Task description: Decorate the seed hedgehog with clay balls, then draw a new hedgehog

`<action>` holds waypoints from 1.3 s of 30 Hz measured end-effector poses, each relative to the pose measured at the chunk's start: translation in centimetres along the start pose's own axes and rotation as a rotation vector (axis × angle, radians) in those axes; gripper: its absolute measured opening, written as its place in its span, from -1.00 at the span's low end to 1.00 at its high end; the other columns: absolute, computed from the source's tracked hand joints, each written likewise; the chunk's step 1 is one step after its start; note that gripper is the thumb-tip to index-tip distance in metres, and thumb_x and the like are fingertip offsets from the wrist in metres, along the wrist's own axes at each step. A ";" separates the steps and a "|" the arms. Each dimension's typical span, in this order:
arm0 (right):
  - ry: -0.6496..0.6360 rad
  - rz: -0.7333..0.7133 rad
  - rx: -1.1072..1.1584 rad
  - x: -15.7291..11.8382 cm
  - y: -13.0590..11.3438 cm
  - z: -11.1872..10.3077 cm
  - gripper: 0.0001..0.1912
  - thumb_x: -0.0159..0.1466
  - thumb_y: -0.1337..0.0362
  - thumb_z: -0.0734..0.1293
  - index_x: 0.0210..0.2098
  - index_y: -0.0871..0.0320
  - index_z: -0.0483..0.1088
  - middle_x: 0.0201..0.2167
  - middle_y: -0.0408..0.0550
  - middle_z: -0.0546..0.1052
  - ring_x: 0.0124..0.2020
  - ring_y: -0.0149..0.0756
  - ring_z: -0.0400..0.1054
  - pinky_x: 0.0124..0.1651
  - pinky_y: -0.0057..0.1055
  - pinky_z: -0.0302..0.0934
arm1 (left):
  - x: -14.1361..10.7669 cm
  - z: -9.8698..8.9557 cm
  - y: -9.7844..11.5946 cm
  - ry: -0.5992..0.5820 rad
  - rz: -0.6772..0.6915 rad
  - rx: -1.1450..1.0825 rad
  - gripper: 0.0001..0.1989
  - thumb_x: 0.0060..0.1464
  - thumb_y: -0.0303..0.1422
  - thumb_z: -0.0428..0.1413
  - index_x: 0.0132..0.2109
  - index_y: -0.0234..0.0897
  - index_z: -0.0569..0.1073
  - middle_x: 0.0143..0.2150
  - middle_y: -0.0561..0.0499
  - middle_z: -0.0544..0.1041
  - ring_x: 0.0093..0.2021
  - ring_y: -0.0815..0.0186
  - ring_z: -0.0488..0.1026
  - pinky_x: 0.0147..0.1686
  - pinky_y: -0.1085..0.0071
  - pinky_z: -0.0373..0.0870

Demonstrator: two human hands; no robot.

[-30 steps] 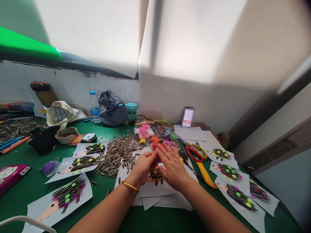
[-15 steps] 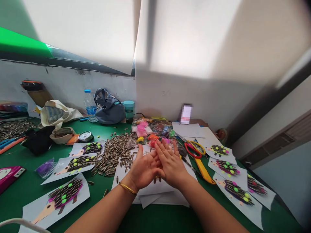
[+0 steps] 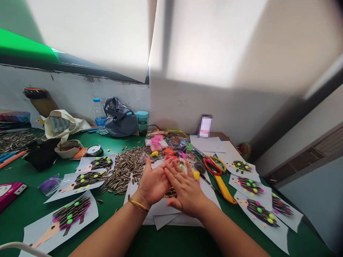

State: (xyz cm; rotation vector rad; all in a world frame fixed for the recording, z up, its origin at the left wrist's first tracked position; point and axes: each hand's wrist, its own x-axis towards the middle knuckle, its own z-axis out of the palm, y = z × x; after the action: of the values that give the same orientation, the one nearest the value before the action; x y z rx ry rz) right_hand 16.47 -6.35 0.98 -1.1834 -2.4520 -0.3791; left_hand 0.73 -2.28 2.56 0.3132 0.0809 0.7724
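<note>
Gold bangle (image 3: pixel 138 205) sits on my left wrist. My left hand (image 3: pixel 153 184) and right hand (image 3: pixel 186 191) are both open above the green surface (image 3: pixel 158 242), fingers spread and palms facing, just apart. Neither shows a held item, though a small piece between them cannot be ruled out. Directly beneath lies a stack of white paper sheets (image 3: pixel 166 218), carrying a seed-covered hedgehog figure (image 3: pixel 170 192). My hands hide most of it, so its dots cannot be checked. To the left lies a heap of striped sunflower seeds (image 3: pixel 123 171). Seven finished hedgehog sheets (image 3: pixel 71 216) flank the work, with seeds and bright dots applied. Red-handled scissors (image 3: pixel 211 166) and a yellow craft knife (image 3: pixel 223 189) lie to the right. Farther back, bags of coloured modelling clay (image 3: pixel 164 142) remain available, and a water bottle (image 3: pixel 99 112) stands near the wall.
</note>
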 end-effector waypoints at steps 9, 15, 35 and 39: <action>0.023 0.023 0.011 0.0 0.1 0.0 -0.03 0.23 -0.33 -0.02 0.38 0.23 -0.15 0.35 0.12 0.06 0.39 0.04 -0.19 0.36 0.18 -0.55 | 0.0 0.0 0.0 -0.013 -0.015 0.019 -0.09 0.11 0.23 -0.30 0.28 -0.46 0.19 0.22 -0.34 0.35 0.26 0.05 0.23 0.24 0.16 0.10; 0.019 0.021 0.030 0.2 -0.4 0.0 -0.05 0.23 -0.31 0.02 0.37 0.23 -0.11 0.36 0.10 0.06 0.39 0.04 -0.21 0.37 0.16 -0.50 | 0.0 -0.2 -0.1 0.011 -0.056 0.004 -0.07 0.09 0.25 -0.29 0.28 -0.46 0.19 0.19 -0.34 0.37 0.25 0.02 0.26 0.22 0.13 0.14; -0.013 0.020 0.061 -0.2 -0.4 0.0 -0.11 0.25 -0.30 0.03 0.37 0.13 -0.09 0.38 0.03 0.00 0.40 0.03 -0.27 0.34 0.18 -0.66 | 0.2 -0.6 0.6 0.027 -0.039 -0.009 -0.04 0.07 0.26 -0.24 0.32 -0.47 0.10 0.25 -0.36 0.29 0.24 0.02 0.27 0.22 0.17 0.16; 0.025 0.073 0.053 -0.1 -0.3 -0.2 -0.20 0.27 -0.27 0.05 0.33 0.06 0.04 0.38 -0.02 -0.01 0.40 0.06 -0.28 0.34 0.21 -0.61 | 0.1 -0.2 0.5 0.021 0.016 -0.005 -0.11 0.11 0.22 -0.24 0.29 -0.44 0.16 0.23 -0.32 0.32 0.22 0.07 0.29 0.19 0.23 0.22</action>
State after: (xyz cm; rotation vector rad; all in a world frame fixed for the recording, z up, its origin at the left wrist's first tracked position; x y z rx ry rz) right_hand 16.34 -6.73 1.06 -1.2346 -2.3753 -0.3040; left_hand 0.40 -1.82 2.57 0.3016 0.0962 0.7916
